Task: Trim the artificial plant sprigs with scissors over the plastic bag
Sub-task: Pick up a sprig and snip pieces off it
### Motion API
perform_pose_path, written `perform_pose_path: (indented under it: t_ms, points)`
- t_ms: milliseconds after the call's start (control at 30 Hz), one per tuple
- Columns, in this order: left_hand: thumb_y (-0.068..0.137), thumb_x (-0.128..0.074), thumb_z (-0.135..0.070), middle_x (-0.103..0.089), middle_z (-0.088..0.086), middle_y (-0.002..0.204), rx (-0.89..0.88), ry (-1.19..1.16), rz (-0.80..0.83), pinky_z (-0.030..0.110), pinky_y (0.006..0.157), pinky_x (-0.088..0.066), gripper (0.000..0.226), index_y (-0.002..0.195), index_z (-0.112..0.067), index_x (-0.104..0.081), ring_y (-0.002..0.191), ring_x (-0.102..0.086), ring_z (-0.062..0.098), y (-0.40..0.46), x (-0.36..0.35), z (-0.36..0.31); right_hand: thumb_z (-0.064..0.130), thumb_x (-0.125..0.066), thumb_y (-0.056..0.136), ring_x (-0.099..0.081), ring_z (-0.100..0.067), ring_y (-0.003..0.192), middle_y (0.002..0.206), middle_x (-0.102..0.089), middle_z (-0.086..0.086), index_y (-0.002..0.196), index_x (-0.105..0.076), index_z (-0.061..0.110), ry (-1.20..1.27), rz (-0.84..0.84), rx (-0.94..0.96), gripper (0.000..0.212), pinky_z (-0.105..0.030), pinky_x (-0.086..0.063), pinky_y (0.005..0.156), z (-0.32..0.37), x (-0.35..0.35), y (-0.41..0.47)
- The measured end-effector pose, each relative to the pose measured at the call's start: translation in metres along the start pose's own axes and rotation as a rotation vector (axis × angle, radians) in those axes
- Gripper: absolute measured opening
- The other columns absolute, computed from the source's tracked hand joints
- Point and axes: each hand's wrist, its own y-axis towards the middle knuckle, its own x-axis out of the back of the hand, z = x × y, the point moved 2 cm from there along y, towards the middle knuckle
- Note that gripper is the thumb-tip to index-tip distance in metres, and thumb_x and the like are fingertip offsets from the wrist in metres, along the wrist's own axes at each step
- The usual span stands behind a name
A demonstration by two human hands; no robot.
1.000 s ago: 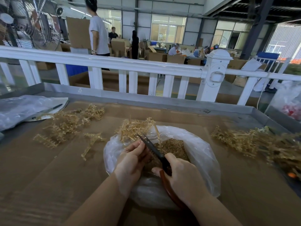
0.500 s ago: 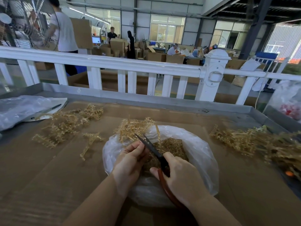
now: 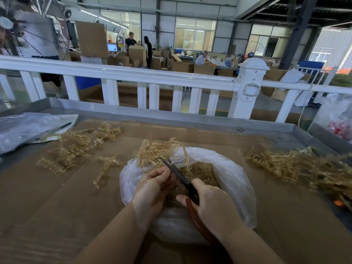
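An open clear plastic bag (image 3: 231, 180) lies on the cardboard-covered table in front of me, holding a heap of tan cut bits (image 3: 200, 171). My right hand (image 3: 211, 204) grips dark scissors (image 3: 178, 173) with red-brown handles, blades pointing up and away over the bag. My left hand (image 3: 154, 185) has its fingers curled just left of the blades; what it holds is hidden by the fingers. A golden plastic sprig (image 3: 156, 149) lies at the bag's far rim.
Loose golden sprigs lie in a pile at the left (image 3: 76, 145) and a bigger pile at the right (image 3: 297, 166). A folded plastic bag (image 3: 28, 126) sits far left. A white fence (image 3: 171, 79) runs behind the table's metal rim (image 3: 209, 123).
The scissors and both hands stay over the bag with hardly any shift. A person behind the fence has walked off to the left.
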Motion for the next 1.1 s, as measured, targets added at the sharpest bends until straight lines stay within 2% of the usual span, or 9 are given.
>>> perform_pose_path:
  t_ms: [167,333,533,700,800,933,1100]
  points:
    - [0.086,-0.056,-0.001,-0.064,0.007,0.074,-0.006,-0.004,0.024,0.021,0.061,-0.056,0.008,0.082,-0.006,-0.060,0.067,-0.062,0.014,0.0033,0.0027,0.0015,0.070,-0.046,0.081,-0.056,-0.007,0.077,0.081,-0.059,0.010,0.090,-0.048,0.032,0.058,-0.024,-0.027,0.039,-0.018,-0.041,0.065,-0.0022,0.0021,-0.0014]
    - [0.087,-0.053,-0.001,-0.063,0.008,0.079,0.001,0.002,0.024,0.025,0.067,-0.052,0.010,0.083,-0.006,-0.061,0.072,-0.061,0.016,0.0024,0.0031,-0.0002,0.071,-0.040,0.082,-0.054,-0.007,0.077,0.079,-0.053,0.013,0.093,-0.044,0.035,-0.007,-0.042,0.022,0.038,-0.018,-0.043,0.068,-0.0009,-0.0003,-0.0037]
    - [0.093,-0.048,0.001,-0.062,0.010,0.083,-0.002,0.015,-0.023,0.028,0.072,-0.048,0.017,0.082,-0.006,-0.059,0.077,-0.059,0.019,0.0007,0.0001,-0.0008,0.072,-0.034,0.082,-0.053,-0.011,0.087,0.089,-0.055,0.010,0.104,-0.045,0.034,-0.058,-0.066,0.027,0.045,-0.021,-0.043,0.076,-0.0014,-0.0039,-0.0060]
    - [0.092,-0.049,0.002,-0.061,0.010,0.081,0.012,0.007,-0.008,0.028,0.073,-0.047,0.020,0.078,-0.007,-0.060,0.075,-0.057,0.018,0.0003,-0.0008,-0.0018,0.070,-0.033,0.085,-0.054,-0.012,0.091,0.094,-0.057,0.008,0.107,-0.045,0.033,-0.075,-0.064,0.019,0.045,-0.023,-0.043,0.079,-0.0015,-0.0043,-0.0043]
    - [0.091,-0.049,0.002,-0.060,0.010,0.078,0.016,0.002,-0.002,0.028,0.074,-0.047,0.019,0.077,-0.006,-0.060,0.074,-0.056,0.019,0.0009,0.0001,-0.0007,0.068,-0.037,0.087,-0.055,-0.012,0.089,0.091,-0.058,0.007,0.107,-0.047,0.031,-0.063,-0.065,0.011,0.043,-0.022,-0.043,0.075,-0.0009,-0.0042,-0.0040]
    - [0.087,-0.054,0.000,-0.061,0.009,0.076,0.038,0.022,0.015,0.026,0.069,-0.049,0.010,0.081,-0.005,-0.060,0.070,-0.057,0.017,0.0019,0.0006,-0.0001,0.066,-0.042,0.087,-0.058,-0.012,0.083,0.086,-0.059,0.007,0.101,-0.048,0.030,-0.030,-0.069,0.014,0.039,-0.021,-0.041,0.069,0.0012,-0.0020,-0.0022]
    - [0.083,-0.058,-0.001,-0.063,0.009,0.078,0.068,0.019,0.026,0.025,0.064,-0.051,0.005,0.083,-0.005,-0.062,0.068,-0.059,0.016,0.0037,0.0011,-0.0007,0.067,-0.040,0.087,-0.059,-0.013,0.082,0.086,-0.060,0.007,0.099,-0.046,0.029,-0.015,-0.047,0.008,0.040,-0.024,-0.045,0.070,0.0026,-0.0009,0.0010]
